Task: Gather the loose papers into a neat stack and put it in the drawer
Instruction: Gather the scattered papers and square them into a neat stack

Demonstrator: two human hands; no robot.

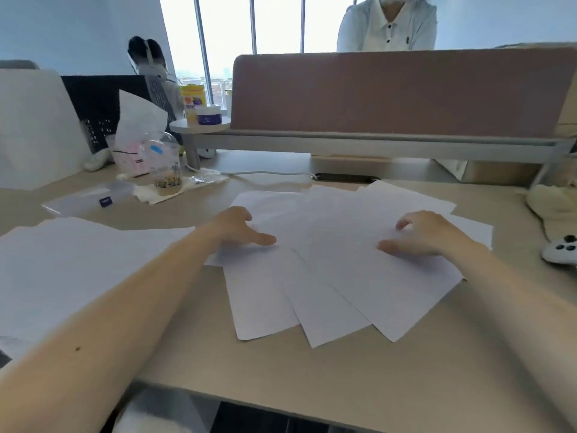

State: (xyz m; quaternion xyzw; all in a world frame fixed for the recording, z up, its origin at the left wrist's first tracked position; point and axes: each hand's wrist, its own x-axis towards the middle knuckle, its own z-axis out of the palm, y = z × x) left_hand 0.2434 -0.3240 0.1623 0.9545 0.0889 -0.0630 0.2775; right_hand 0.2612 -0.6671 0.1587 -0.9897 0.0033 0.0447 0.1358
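Across the middle of the desk (343, 385) your papers (327, 276) lie fanned and overlapping; at the near side three corners stick out, and the full count cannot be told where sheets cover one another. More sheets (78, 260) lie apart toward the left edge, some overlapped. Your two hands rest on the fan: the left hand (237, 228) at its left side, fingers loosely spread, thumb pointing right on the paper; the right hand (424, 232) at its right side, fingers curled and apart, fingertips touching the top sheet. Neither pinches anything. Toward the far left corner stand a tissue pack (137, 145), a clear cup (167, 170) and a flat plastic box (93, 198). A cable (268, 174) runs along the far edge below the brown partition (390, 92). At the right edge sits a white controller (560, 250), just beside the fan. Bare desk runs along the near edge, wide and free. No drawer shows.
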